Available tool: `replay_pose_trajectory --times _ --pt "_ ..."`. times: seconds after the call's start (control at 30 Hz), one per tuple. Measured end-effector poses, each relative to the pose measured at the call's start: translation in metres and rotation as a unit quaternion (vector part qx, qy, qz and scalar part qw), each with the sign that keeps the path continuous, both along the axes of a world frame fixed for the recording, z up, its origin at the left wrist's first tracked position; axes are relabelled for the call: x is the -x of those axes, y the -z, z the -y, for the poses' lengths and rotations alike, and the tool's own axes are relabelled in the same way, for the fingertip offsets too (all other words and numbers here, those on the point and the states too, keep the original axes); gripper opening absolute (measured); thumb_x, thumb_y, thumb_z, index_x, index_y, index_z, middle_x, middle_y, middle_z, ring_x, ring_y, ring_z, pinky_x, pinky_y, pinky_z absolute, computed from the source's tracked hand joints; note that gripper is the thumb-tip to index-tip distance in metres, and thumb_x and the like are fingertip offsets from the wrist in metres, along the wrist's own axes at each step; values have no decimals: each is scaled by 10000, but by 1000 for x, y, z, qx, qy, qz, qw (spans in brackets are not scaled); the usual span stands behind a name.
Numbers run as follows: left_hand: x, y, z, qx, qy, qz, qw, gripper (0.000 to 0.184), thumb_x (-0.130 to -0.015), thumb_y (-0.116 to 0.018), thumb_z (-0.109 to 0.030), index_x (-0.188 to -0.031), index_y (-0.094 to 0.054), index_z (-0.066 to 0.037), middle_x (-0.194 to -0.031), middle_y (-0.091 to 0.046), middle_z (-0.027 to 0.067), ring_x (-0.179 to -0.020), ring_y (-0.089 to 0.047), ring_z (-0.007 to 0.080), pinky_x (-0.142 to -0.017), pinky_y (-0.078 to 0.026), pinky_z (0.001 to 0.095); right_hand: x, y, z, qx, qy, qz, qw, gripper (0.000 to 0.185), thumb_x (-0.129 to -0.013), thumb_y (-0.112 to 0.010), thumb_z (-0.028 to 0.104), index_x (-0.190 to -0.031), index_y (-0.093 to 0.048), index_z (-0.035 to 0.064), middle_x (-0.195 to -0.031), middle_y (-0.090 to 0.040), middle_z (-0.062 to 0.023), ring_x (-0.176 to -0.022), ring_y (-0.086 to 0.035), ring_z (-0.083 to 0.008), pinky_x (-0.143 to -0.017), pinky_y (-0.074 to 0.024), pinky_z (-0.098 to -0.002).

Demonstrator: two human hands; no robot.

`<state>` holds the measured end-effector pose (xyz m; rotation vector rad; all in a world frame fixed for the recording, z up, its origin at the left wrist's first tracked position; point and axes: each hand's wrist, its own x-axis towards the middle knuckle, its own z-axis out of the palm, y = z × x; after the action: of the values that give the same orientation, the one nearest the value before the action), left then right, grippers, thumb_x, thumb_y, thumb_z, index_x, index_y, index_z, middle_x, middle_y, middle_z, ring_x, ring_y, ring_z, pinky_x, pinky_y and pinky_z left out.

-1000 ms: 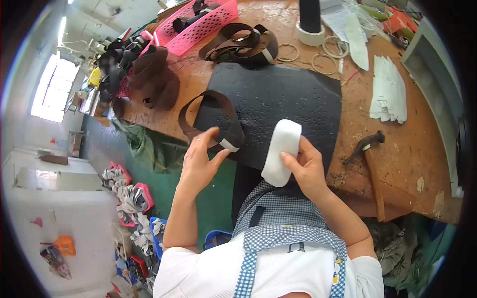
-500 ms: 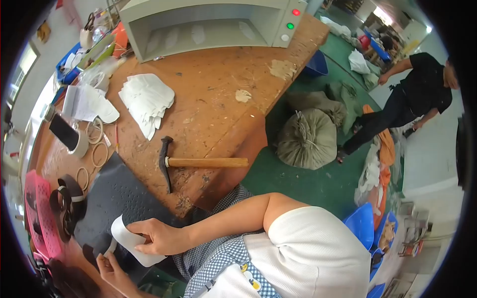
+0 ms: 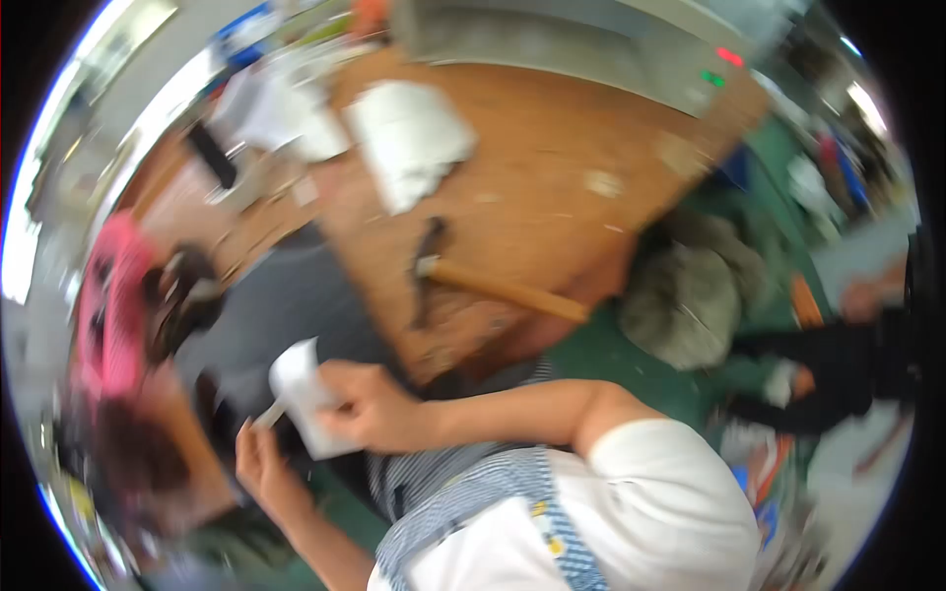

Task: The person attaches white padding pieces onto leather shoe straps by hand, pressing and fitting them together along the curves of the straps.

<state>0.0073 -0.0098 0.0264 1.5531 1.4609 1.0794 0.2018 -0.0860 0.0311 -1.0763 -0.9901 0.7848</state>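
Note:
The head view is smeared by motion. My right hand [image 3: 370, 406] is closed on a white curved piece [image 3: 304, 386], its thumb and fingers on the piece's right side. Just left of and below it, my left hand [image 3: 264, 463] has its fingertips at the pale patch of a dark brown strap loop [image 3: 209, 396]. The fingers look pinched on the strap's edge, though blur hides the exact contact. Both hands are over the near part of a black mat [image 3: 286, 300] on the wooden table [image 3: 552, 128].
A hammer [image 3: 503, 291] lies right of the mat, with white pieces [image 3: 409, 143] beyond it. A pink basket [image 3: 110, 305] and dark straps [image 3: 187, 295] are at the left. A grey machine [image 3: 562, 44] stands at the back. Sacks [image 3: 680, 305] and a person [image 3: 828, 369] are at the right.
The view has swung from the left of the table to the right, then partly back. The white piece stays in my right hand. My left hand, earlier spread beside the strap, now has its fingertips at it.

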Motion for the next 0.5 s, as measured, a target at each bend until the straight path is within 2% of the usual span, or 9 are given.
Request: replay_pose_trajectory --times 0.07,0.1,0.13,0.17,0.33,0.4,0.47,0.5 --pt "-15 -23 10 71 0 -1 997 352 -931 -650 -182 -1193 -626 52 -872 -600 -14 -688 -444 48 -592 -328 214 -5 2 -2 33 -38 20 999 259 -830 -614 45 -1082 -592 -12 -931 -632 -171 -818 -661 -228 -696 -539 -363" --pt "-12 -24 8 98 12 35 994 344 -933 -653 -167 -1189 -626 62 -905 -617 1 -737 -492 58 -643 -380 214 1 11 -5 61 -72 -88 992 278 -859 -619 44 -1132 -596 -1 -969 -647 -130 -837 -662 -171 -695 -561 -330" --pt "-14 -18 9 93 14 88 992 337 -939 -645 -143 -1195 -619 75 -970 -641 28 -839 -555 80 -749 -438 223 0 15 -8 39 -71 -93 992 240 -879 -623 37 -1114 -597 -7 -983 -647 -105 -841 -653 -145 -703 -572 -318" --pt "-18 -24 10 110 28 86 990 343 -944 -636 -121 -1214 -603 89 -1051 -658 63 -957 -588 108 -859 -457 244 -2 12 -8 68 -87 -105 988 238 -896 -610 9 -1130 -580 -25 -1008 -647 -94 -860 -654 -142 -742 -574 -305" --pt "-26 -42 16 179 107 185 960 325 -989 -557 -119 -1239 -581 88 -1092 -672 81 -999 -605 102 -895 -468 241 -2 -4 -12 57 -134 -121 982 280 -929 -591 -5 -1198 -519 -36 -1056 -642 -103 -945 -673 -169 -811 -586 -310" --pt "-28 -45 17 177 120 191 958 314 -986 -558 -129 -1227 -602 66 -983 -643 28 -876 -534 65 -780 -408 215 -2 -5 -14 60 -148 -117 980 285 -927 -593 -7 -1201 -519 -38 -1054 -641 -103 -941 -673 -167 -808 -586 -307" --pt "-30 -42 19 174 111 189 960 301 -970 -580 -144 -1208 -636 32 -769 -581 -76 -627 -390 -12 -544 -289 163 -4 -5 -15 60 -156 -112 980 294 -925 -595 -9 -1207 -517 -40 -1050 -641 -104 -938 -674 -165 -805 -586 -304" --pt "-30 -42 19 176 120 187 959 308 -969 -582 -147 -1215 -633 32 -784 -594 -72 -632 -394 -12 -545 -290 163 -4 -5 -16 59 -158 -110 979 300 -924 -595 -10 -1212 -515 -41 -1048 -641 -104 -937 -674 -165 -803 -587 -303"
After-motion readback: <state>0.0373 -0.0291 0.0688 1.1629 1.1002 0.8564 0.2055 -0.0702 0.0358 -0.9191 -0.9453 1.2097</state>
